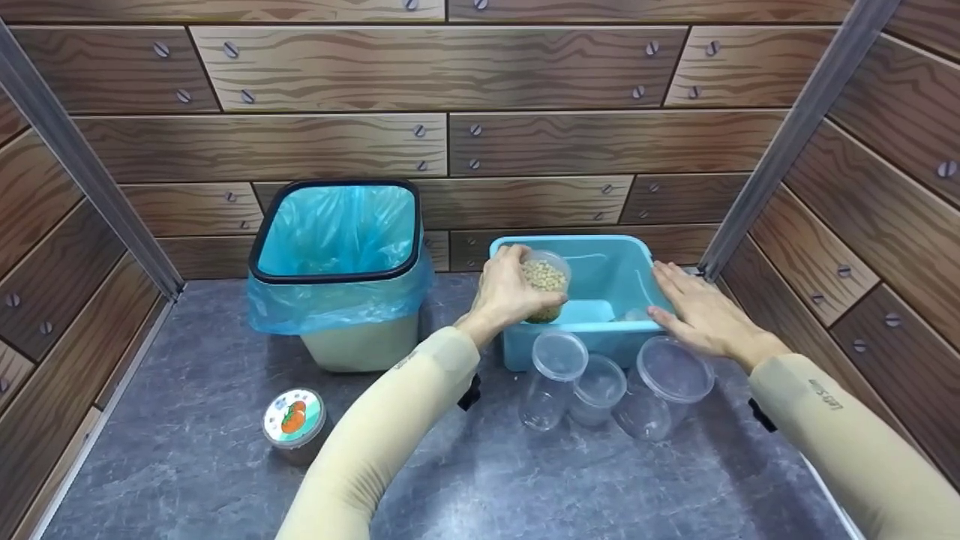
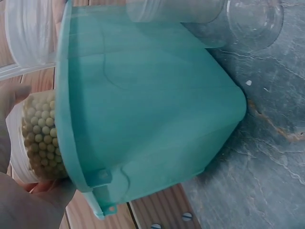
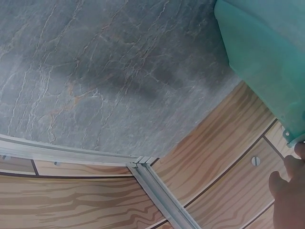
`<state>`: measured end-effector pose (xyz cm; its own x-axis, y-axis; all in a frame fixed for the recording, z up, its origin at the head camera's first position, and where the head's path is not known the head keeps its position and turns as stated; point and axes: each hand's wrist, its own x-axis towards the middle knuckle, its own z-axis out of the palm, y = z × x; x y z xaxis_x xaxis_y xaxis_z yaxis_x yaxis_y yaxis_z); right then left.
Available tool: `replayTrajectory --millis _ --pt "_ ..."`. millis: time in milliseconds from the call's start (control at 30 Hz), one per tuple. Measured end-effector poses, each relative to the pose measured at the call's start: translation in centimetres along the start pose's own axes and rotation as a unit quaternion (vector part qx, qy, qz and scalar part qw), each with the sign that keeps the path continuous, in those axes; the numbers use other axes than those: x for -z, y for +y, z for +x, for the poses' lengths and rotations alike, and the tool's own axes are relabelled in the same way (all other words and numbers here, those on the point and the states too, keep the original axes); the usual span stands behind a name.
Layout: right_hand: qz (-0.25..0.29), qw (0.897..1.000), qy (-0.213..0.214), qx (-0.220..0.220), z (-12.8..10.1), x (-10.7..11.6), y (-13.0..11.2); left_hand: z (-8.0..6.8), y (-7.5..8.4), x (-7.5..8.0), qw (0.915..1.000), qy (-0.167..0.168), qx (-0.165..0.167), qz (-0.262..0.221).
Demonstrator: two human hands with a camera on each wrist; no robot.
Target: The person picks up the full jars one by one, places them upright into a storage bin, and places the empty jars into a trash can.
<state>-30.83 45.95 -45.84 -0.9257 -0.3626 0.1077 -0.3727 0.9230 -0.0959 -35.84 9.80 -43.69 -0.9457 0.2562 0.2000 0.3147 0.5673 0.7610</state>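
Observation:
In the head view my left hand (image 1: 510,292) grips a clear plastic jar of pale round dried beans (image 1: 545,276) at the left front part of a light blue tub (image 1: 574,244). The left wrist view shows the same jar of beans (image 2: 44,136) between thumb and fingers at the tub's rim (image 2: 71,119), part of it hidden behind the rim. My right hand (image 1: 701,311) rests on the tub's right rim with its fingers extended. Only the edge of that hand (image 3: 290,186) shows in the right wrist view, beside the tub's corner (image 3: 271,62).
Three clear jars, a slim one (image 1: 551,390), a short one (image 1: 598,386) and a wide one (image 1: 675,371), stand before the tub. Left of it is a bin (image 1: 360,345) lined with a blue bag (image 1: 337,307). A jar with an orange-fruit label (image 1: 295,416) sits nearer, at left.

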Motion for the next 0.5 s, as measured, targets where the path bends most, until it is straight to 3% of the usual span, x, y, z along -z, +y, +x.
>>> replayTrajectory --millis 500 --pt "-0.003 1.0 -0.003 -0.001 0.0 0.02 -0.04 -0.24 -0.31 -0.68 0.999 -0.009 -0.014 0.042"
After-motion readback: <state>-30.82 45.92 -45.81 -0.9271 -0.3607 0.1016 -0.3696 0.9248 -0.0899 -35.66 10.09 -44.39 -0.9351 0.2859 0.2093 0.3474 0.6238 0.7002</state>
